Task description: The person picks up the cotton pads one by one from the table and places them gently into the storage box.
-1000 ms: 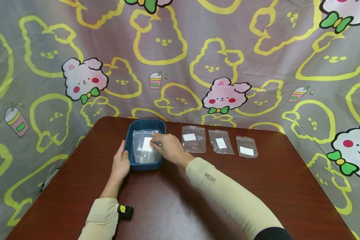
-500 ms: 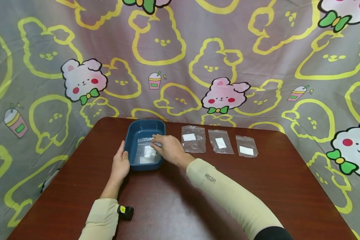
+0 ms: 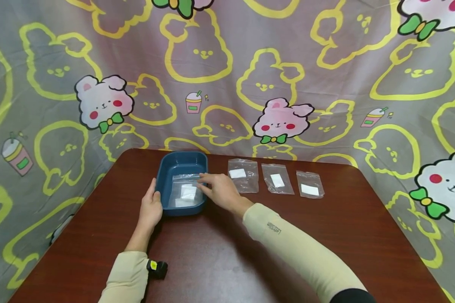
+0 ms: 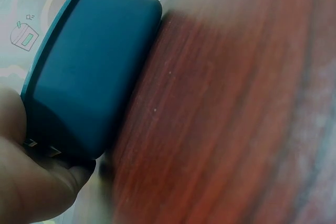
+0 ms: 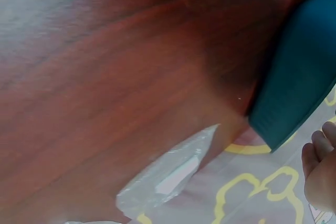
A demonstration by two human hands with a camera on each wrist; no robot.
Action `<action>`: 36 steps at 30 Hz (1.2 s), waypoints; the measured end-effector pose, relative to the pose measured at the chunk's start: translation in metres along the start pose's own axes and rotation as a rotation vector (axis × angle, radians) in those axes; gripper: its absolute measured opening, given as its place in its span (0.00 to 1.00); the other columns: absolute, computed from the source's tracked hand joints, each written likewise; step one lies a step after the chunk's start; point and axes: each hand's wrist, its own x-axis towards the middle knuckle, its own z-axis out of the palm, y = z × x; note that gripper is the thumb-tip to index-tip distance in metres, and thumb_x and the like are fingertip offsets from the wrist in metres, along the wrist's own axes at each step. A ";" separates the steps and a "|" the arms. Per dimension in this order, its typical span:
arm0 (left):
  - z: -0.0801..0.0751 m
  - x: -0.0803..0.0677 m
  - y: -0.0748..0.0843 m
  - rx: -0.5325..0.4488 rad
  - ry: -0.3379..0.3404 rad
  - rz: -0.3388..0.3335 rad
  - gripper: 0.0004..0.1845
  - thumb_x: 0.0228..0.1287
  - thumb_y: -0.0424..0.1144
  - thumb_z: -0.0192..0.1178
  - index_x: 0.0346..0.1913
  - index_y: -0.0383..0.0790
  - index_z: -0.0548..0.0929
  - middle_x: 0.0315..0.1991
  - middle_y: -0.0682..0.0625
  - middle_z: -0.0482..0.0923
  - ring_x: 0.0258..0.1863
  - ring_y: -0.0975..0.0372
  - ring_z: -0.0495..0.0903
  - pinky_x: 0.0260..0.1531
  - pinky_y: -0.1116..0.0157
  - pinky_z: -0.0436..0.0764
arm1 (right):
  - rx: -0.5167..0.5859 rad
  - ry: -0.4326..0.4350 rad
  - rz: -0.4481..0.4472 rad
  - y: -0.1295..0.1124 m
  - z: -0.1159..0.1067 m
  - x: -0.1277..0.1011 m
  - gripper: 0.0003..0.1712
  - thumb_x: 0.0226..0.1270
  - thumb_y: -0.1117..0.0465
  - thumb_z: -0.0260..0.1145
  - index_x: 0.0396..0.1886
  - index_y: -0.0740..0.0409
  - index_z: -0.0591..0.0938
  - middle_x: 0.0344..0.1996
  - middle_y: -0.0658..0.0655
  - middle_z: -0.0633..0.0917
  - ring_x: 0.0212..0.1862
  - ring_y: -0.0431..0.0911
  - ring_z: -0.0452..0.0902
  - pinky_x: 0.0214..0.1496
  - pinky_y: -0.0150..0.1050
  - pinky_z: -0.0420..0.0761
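Observation:
A blue rectangular tray (image 3: 184, 158) sits on the table, holding clear zip bags (image 3: 188, 192) with white rectangular pieces inside. My left hand (image 3: 151, 207) grips the tray's left side near the front corner, thumb at the rim. The left wrist view shows that hand (image 4: 39, 179) against the tray's outer wall (image 4: 94, 66). Over the tray's right rim hovers my right hand (image 3: 221, 191), its fingers loosely bent, fingertips right by the top bag's edge. In the right wrist view, that hand (image 5: 321, 169) shows partly, beside the tray (image 5: 299, 72).
Right of the tray lie three clear zip bags in a row, each with a white piece: the nearest one (image 3: 243, 176), a middle one (image 3: 277, 180) and a right one (image 3: 309, 185). The brown table (image 3: 208, 261) ends at a patterned curtain (image 3: 216, 46).
The upper bag has gone down flat onto the bags in the tray. My right fingers have let go of it and moved slightly right. My left hand stays on the tray.

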 end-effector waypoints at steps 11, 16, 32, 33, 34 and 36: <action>0.004 0.000 0.001 0.006 -0.047 -0.019 0.30 0.82 0.33 0.34 0.82 0.45 0.43 0.81 0.45 0.41 0.79 0.51 0.40 0.75 0.50 0.44 | 0.079 0.048 0.087 0.034 -0.020 -0.042 0.15 0.68 0.58 0.71 0.53 0.55 0.88 0.58 0.52 0.84 0.60 0.44 0.79 0.60 0.43 0.79; 0.001 -0.002 0.001 0.028 -0.050 -0.022 0.30 0.83 0.33 0.34 0.82 0.45 0.42 0.81 0.45 0.40 0.79 0.50 0.40 0.75 0.49 0.43 | 0.062 0.072 0.100 0.059 -0.030 -0.072 0.14 0.67 0.59 0.72 0.51 0.56 0.89 0.56 0.55 0.85 0.54 0.47 0.83 0.55 0.46 0.81; -0.004 -0.004 0.005 0.046 -0.051 -0.031 0.30 0.83 0.34 0.32 0.82 0.45 0.41 0.81 0.44 0.39 0.78 0.50 0.38 0.75 0.48 0.42 | -0.040 0.162 0.279 0.137 -0.086 -0.158 0.15 0.64 0.61 0.74 0.49 0.59 0.89 0.50 0.59 0.87 0.53 0.56 0.84 0.55 0.55 0.81; -0.004 -0.004 0.005 0.047 -0.047 -0.030 0.30 0.83 0.34 0.32 0.82 0.45 0.41 0.81 0.44 0.39 0.78 0.50 0.38 0.75 0.48 0.42 | -0.045 0.168 0.290 0.141 -0.089 -0.163 0.15 0.64 0.62 0.74 0.49 0.59 0.89 0.50 0.59 0.87 0.52 0.56 0.84 0.54 0.56 0.81; -0.003 -0.003 0.005 0.047 -0.046 -0.033 0.30 0.83 0.34 0.32 0.82 0.44 0.41 0.81 0.44 0.39 0.78 0.50 0.38 0.75 0.48 0.41 | -0.047 0.172 0.300 0.145 -0.093 -0.166 0.15 0.64 0.62 0.74 0.50 0.60 0.89 0.51 0.60 0.87 0.53 0.57 0.84 0.54 0.56 0.81; -0.001 -0.003 0.006 0.045 -0.045 -0.038 0.30 0.83 0.35 0.32 0.82 0.45 0.41 0.81 0.45 0.38 0.79 0.50 0.38 0.75 0.47 0.41 | -0.039 0.183 0.333 0.154 -0.099 -0.174 0.15 0.65 0.61 0.73 0.51 0.61 0.89 0.52 0.60 0.87 0.52 0.57 0.84 0.53 0.56 0.81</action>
